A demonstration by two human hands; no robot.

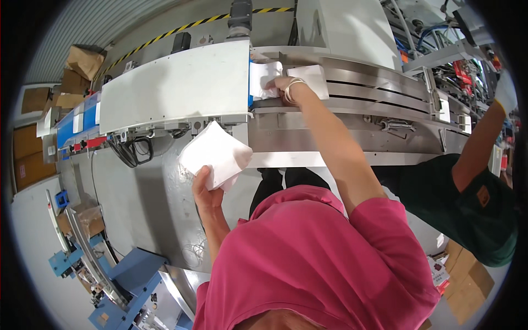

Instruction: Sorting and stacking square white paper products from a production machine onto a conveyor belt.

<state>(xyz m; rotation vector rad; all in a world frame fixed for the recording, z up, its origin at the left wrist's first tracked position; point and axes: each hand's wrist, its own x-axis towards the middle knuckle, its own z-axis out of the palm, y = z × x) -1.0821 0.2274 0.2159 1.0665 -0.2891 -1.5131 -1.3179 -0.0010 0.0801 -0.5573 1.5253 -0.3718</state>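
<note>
My left hand [208, 190] grips several flat white packets [215, 154], fanned a little, in front of the machine. The thumb lies on top of them and the other fingers are underneath. Over the conveyor, my right hand [285, 88], with bangles at the wrist, has its fingers closed on the edge of a white packet [266, 76] at the blue belt by the white cover. Part of that packet is hidden by the fingers. Another white packet [309, 78] lies just right of the hand on the slotted metal track [379, 96].
A long white cover [176, 88] spans the conveyor to the left, with a blue belt [77, 124] at its far end. Wrenches [397, 125] lie on the metal ledge. At the right, a co-worker in dark green [462, 203] reaches toward machinery with a gloved hand [505, 93].
</note>
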